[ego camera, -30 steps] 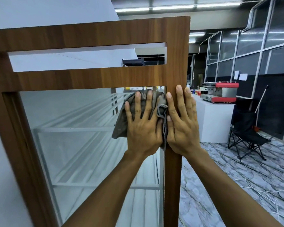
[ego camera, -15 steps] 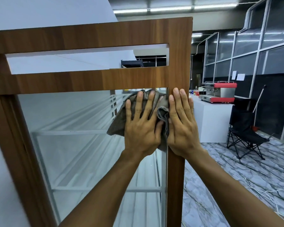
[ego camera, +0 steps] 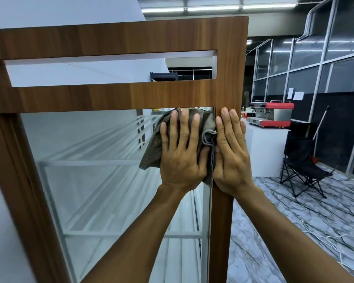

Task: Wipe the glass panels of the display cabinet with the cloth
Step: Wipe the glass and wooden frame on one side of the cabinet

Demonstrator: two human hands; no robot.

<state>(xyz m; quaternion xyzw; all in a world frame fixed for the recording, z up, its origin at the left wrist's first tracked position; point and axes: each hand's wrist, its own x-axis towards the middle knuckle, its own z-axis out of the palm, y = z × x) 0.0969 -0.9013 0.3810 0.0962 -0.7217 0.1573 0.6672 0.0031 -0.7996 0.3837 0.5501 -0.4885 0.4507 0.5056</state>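
A wooden-framed display cabinet (ego camera: pixel 119 99) fills the left and middle of the view, with a large glass panel (ego camera: pixel 94 180) below its crossbar. A grey-brown cloth (ego camera: pixel 153 148) lies flat against the panel's top right corner. My left hand (ego camera: pixel 182 154) presses on the cloth with fingers spread and pointing up. My right hand (ego camera: pixel 231 154) lies flat beside it on the cabinet's right wooden post (ego camera: pixel 221 231), with the cloth's edge bunched between the two hands. White shelves show through the glass.
A white counter (ego camera: pixel 264 152) with a red espresso machine (ego camera: pixel 272 113) stands to the right behind the cabinet. A black folding chair (ego camera: pixel 302 170) sits on the marbled floor, with white cables (ego camera: pixel 325 237) lying nearby. Glass partition walls run along the right.
Both hands and the cloth have stayed in the panel's top right corner, shifting only slightly; the view has moved a little.
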